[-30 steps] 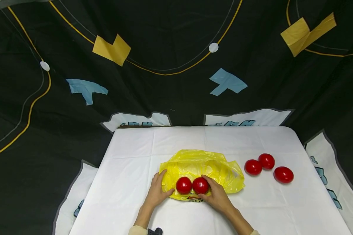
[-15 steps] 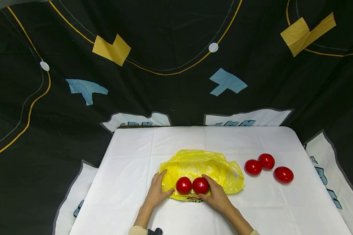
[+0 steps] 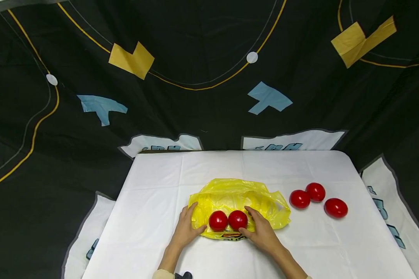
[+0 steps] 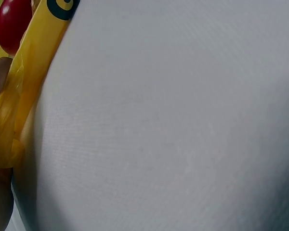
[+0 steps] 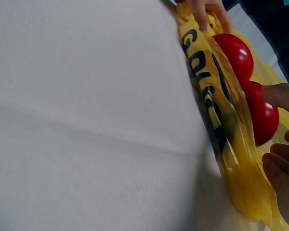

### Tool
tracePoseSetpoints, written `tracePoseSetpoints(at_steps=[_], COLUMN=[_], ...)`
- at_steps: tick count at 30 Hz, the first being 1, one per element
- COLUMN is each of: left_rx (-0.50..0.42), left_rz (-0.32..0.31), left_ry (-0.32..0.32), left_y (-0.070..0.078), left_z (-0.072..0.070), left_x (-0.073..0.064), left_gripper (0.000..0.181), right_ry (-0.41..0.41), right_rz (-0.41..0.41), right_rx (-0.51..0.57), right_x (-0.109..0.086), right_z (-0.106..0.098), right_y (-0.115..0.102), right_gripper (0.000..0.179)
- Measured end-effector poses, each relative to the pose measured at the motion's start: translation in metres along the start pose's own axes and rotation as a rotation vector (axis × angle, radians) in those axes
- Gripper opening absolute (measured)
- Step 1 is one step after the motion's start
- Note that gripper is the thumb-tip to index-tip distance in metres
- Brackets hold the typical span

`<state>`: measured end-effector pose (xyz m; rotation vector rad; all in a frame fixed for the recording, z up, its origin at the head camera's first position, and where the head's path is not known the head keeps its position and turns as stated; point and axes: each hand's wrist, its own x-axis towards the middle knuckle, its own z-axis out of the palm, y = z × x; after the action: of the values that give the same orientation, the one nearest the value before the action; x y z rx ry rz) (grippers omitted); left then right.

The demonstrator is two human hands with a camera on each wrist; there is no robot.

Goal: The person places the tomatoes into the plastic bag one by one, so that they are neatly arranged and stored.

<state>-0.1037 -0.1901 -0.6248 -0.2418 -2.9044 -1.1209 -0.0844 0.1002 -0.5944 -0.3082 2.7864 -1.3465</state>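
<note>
A crumpled yellow plastic bag (image 3: pixel 265 207) lies with its mouth spread in the head view. Two glossy red balls (image 3: pixel 218 221) sit side by side at its near edge. My left hand (image 3: pixel 186 228) holds the left side of the bag, its thumb over the edge in the left wrist view. Beside the right-hand red ball (image 3: pixel 238 220) is my right hand (image 3: pixel 263 234), fingers loosely spread and thumb near the ball. In the right wrist view, a digit (image 5: pixel 282 97) overlaps that ball (image 5: pixel 263 115), and dark lettering shows along the bag's side.
Three more glossy red rounded pieces (image 3: pixel 336 208) lie to the right of the bag on the white-covered table (image 3: pixel 153 186). Behind the table hangs a black cloth (image 3: pixel 202 112) with yellow and blue patches.
My right hand has shifted slightly right and its fingers have come away from the right-hand red ball, which stays in place. The left hand has hardly moved.
</note>
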Motion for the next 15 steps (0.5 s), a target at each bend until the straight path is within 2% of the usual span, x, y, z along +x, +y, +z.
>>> tracePoseSetpoints(at_steps=[7,15], left_rx=[-0.001,-0.004], left_rz=[0.007,0.001], left_ry=[0.002,-0.002], left_y=[-0.001,-0.001], left_z=[0.0,0.0], left_x=[0.0,0.001], left_gripper=[0.087,0.087], right_ry=[0.021,0.065], right_rz=[0.039,0.02], right_rx=[0.0,0.029], right_x=[-0.004,-0.01], right_z=[-0.01,-0.018], right_y=[0.0,0.0], right_gripper=[0.07,0.067])
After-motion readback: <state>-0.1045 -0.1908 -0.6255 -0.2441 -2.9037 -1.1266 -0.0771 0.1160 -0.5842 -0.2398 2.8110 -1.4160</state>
